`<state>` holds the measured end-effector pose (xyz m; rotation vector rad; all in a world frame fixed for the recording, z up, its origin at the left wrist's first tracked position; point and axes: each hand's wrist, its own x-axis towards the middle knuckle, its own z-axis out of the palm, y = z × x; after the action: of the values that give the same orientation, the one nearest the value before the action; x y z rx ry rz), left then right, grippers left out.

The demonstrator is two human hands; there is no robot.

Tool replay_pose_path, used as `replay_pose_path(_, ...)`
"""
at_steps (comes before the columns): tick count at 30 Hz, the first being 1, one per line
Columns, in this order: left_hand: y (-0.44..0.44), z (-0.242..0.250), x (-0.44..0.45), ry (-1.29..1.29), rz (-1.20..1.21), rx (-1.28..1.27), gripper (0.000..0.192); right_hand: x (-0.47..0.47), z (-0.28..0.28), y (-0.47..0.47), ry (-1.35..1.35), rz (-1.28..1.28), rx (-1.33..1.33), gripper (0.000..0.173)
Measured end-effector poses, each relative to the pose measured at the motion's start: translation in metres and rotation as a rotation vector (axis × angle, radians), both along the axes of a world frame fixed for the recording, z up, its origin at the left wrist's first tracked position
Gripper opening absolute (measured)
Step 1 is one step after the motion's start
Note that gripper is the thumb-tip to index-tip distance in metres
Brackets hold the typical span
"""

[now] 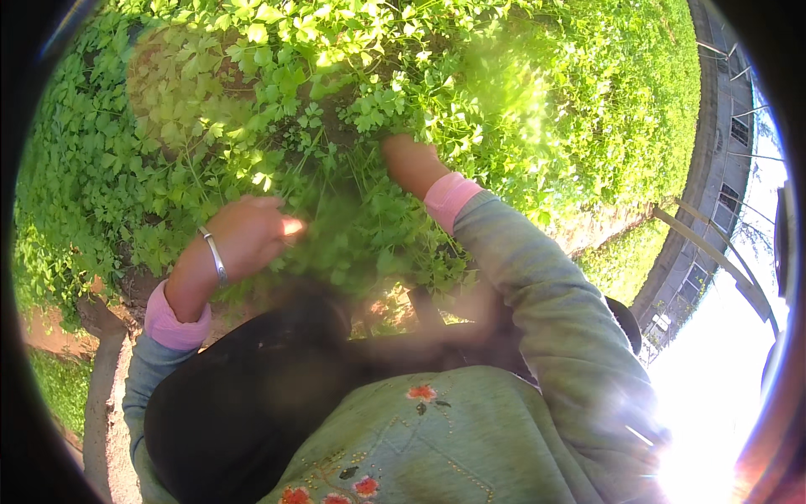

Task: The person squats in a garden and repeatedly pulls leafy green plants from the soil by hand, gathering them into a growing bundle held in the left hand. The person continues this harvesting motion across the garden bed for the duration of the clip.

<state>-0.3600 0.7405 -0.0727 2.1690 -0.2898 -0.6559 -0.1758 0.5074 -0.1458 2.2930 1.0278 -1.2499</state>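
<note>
My left hand (pixel 249 236), with a silver bracelet (pixel 215 257) at its wrist, is over leafy green plants at centre left. Its fingers are curled, and blur hides whether stems are between them. My right hand (pixel 410 160) reaches down into the foliage near the centre, its fingers hidden among the leaves. Between the two hands lie long thin stems and a blurred mass of lobed green leaves (pixel 352 233), which look like parsley or celery. Dark soil (pixel 337 120) shows between the plants just beyond my hands.
Dense leafy plants (pixel 82 145) spread ahead and to both sides. A raised earthen ridge (pixel 104 390) runs at the lower left, and a bare soil strip (pixel 604 230) lies at the right. A grey wall with windows (pixel 724 208) and poles stands beyond. My bent knees are close below the plants.
</note>
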Motion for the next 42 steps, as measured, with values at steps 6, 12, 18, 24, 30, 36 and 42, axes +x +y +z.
replay_pose_path(6,0.003,0.003,-0.003,0.041,0.055,-0.068,0.028,0.016,0.011,-0.004,0.057,0.055,0.018,0.023)
replay_pose_path(12,0.002,0.003,0.008,-0.134,0.129,-0.242,0.018,0.034,0.058,-0.022,0.064,0.221,0.136,0.024)
replay_pose_path(18,0.005,0.006,0.000,0.133,0.022,-0.116,0.018,0.012,0.063,0.031,0.138,0.140,0.669,0.019)
replay_pose_path(24,0.008,0.015,-0.007,0.077,0.074,-0.202,0.021,-0.011,0.002,0.076,0.073,0.025,0.640,0.022)
replay_pose_path(30,0.054,0.038,-0.023,0.239,0.430,-0.398,0.025,0.004,-0.013,0.056,0.181,0.229,0.363,0.023)
replay_pose_path(36,0.114,0.098,-0.042,0.138,1.076,-0.258,0.028,0.017,0.014,0.052,0.182,0.124,0.519,0.024)
replay_pose_path(42,0.073,0.087,-0.024,-0.069,0.906,0.028,0.028,-0.025,0.013,0.089,0.283,0.334,0.708,0.022)
